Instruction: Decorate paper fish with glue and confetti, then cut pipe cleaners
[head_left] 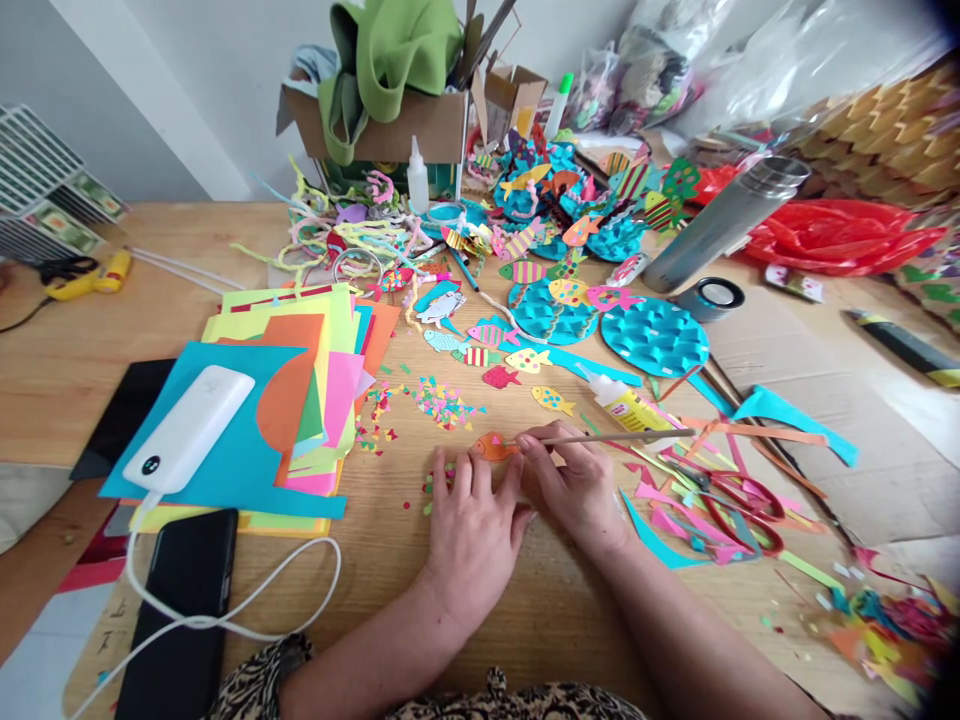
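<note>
My left hand (471,520) lies flat on the wooden table (187,300), fingers stretched toward an orange paper fish (493,446) and some confetti bits. My right hand (574,485) pinches a thin wooden stick (615,437) whose tip rests at the orange fish. A small glue bottle (626,405) lies just beyond the stick. More paper fish (527,360) lie further out.
A stack of coloured paper (315,390) with a white power bank (189,428) sits at left, a black phone (184,610) below it. Red scissors (739,505) and paper strips lie at right. Blue paper discs (654,335), a metal flask (724,222) and a cardboard box (390,125) stand behind.
</note>
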